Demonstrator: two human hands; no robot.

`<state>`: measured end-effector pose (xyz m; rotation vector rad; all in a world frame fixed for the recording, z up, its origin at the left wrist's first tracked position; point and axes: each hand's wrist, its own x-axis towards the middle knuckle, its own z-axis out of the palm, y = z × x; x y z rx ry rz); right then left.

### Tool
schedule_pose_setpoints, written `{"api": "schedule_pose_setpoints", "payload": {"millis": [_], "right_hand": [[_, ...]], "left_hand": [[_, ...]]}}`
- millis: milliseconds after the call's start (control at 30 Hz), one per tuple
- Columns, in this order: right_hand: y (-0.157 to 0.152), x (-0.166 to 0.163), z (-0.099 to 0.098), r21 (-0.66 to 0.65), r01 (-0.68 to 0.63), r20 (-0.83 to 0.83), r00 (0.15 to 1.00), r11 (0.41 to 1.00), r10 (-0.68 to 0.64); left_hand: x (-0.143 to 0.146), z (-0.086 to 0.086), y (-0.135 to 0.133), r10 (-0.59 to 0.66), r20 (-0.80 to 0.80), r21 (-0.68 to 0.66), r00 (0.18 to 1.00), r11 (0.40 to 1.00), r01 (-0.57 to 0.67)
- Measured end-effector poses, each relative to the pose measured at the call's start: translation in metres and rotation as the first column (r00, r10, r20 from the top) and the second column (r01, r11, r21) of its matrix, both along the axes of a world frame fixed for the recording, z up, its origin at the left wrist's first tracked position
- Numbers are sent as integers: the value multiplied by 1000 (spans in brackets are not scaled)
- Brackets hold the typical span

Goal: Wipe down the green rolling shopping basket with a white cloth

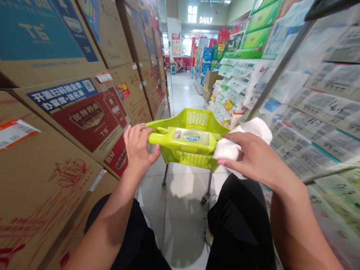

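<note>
A lime-green shopping cart [198, 117] stands right in front of me, its plastic handle [191, 141] running crosswise with a label panel in the middle. My left hand [140, 145] is wrapped over the handle's left end, thumb underneath. At the other end, my right hand [246, 155] grips a white cloth [229, 148] against the handle. Part of the cloth bunches up behind the fingers and a little hangs below. The cloth hides the right end of the handle.
Stacked cardboard boxes [92, 116] wall the left side closely. On the right, shelves hold packs of tissue paper [317, 123] behind a slanting metal post [277, 75]. The tiled aisle floor [182, 90] runs ahead towards blue boxes [207, 56]. My knees flank the cart's rear.
</note>
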<state>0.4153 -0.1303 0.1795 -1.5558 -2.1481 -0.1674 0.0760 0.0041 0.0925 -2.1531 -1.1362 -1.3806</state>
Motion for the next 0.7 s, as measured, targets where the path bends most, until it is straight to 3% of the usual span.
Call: {"api": "schedule_pose_setpoints", "payload": {"millis": [100,200,333,433,500,600,700], "right_hand": [[-11,1,-2,23,-51,40,998,998,50],[-16,1,4,15,-52,-46,998,999,53],[-15,-7,28,134,-12,-251,967,991,45],[-11,-15,43,42,-135,-429,892,990,140],[-7,-16,47,-48,-233,-537,826,971,172],[1,-12,45,-94,-320,-679,713,943,174],[6,-8,39,-73,-359,-754,630,931,183]], "left_hand": [[8,11,-16,-28,39,57,999,998,25],[33,29,-44,-97,0,184,995,978,95],[83,63,-78,-346,-64,-59,936,938,342],[117,87,-82,-459,80,-251,885,850,464],[132,100,-75,-529,207,-334,823,752,568],[147,111,-64,-587,373,-380,718,610,696],[157,116,-60,-595,445,-392,669,542,743]]}}
